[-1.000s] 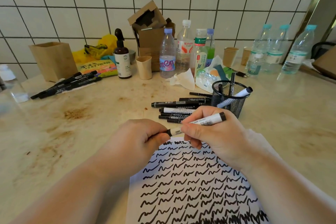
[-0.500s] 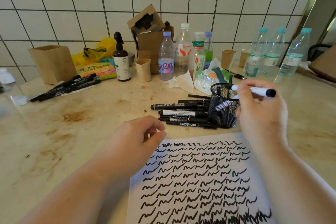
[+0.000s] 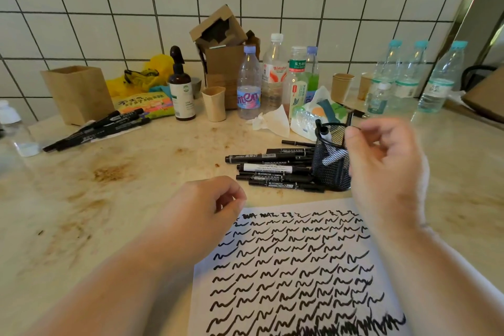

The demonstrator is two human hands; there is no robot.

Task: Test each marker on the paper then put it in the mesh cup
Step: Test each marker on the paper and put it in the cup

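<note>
Nearest, at 6 o'clock: paper (image 3: 294, 267) on the table (image 3: 109, 199), crowded with rows of black test squiggles, lower edge cut off by the frame. Resting by its top-left corner, at about 9 o'clock of the sheet: left hand (image 3: 201, 207), fingers loosely curled, holding nothing. Farther, at 12 o'clock of the sheet: heap of untested markers (image 3: 272, 169) lying flat, touching the foot of the mesh cup (image 3: 330, 161). Hovering at 3 o'clock of the cup, partly masking its rim: right hand (image 3: 381, 161), blurred, fingers relaxed and apart, seemingly empty. Inside the cup, a few markers standing tilted.

Judged step: between markers, one likely just delivered. Next move calls for picking a fresh marker from the heap, uncapping with both hands, scribbling on what little blank space remains near the paper's top edge.

Hard to make out: count of markers within the mesh, right fingertips through blur. Beyond at 10 o'clock, a second marker bunch (image 3: 95, 128), purpose unclear.
</note>
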